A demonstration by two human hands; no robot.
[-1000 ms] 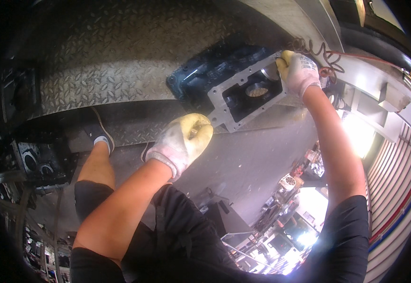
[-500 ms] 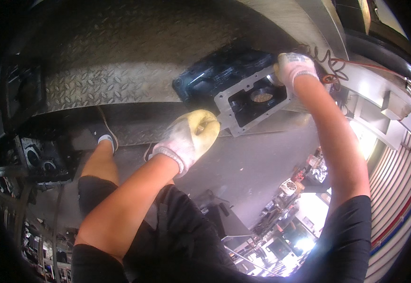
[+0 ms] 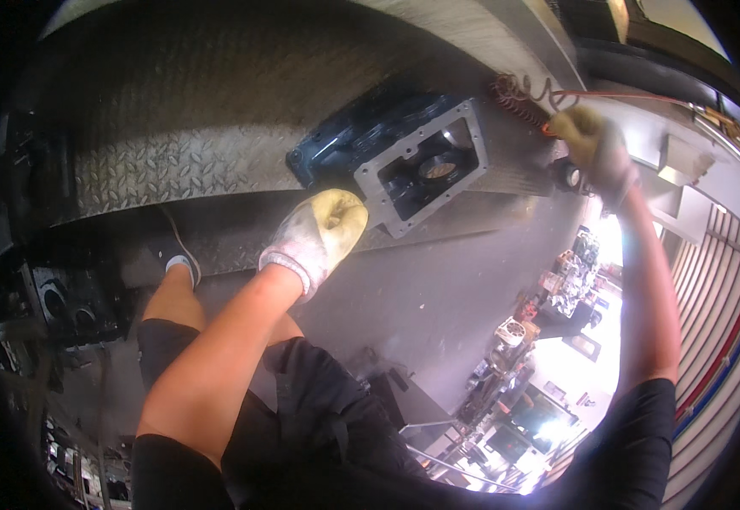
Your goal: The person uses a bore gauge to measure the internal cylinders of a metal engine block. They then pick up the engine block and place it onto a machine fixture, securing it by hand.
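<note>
Metal housing [image 3: 410, 150] is being steadied, presumably, by the left hand [image 3: 321, 231], fingers clamping its corner; the right hand [image 3: 595, 151] is hovering beside a coiled hose [image 3: 507, 88], finger closure indiscernible.

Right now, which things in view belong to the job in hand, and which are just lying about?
In the job: left hand; metal housing, gripped at its corner; right hand; perhaps the coiled hose beside it.
Lying about: dark casting, far left; white round part, lower right.

Blk casting [image 3: 76, 296] far L; ribbed wall [image 3: 714, 314] R.
</note>
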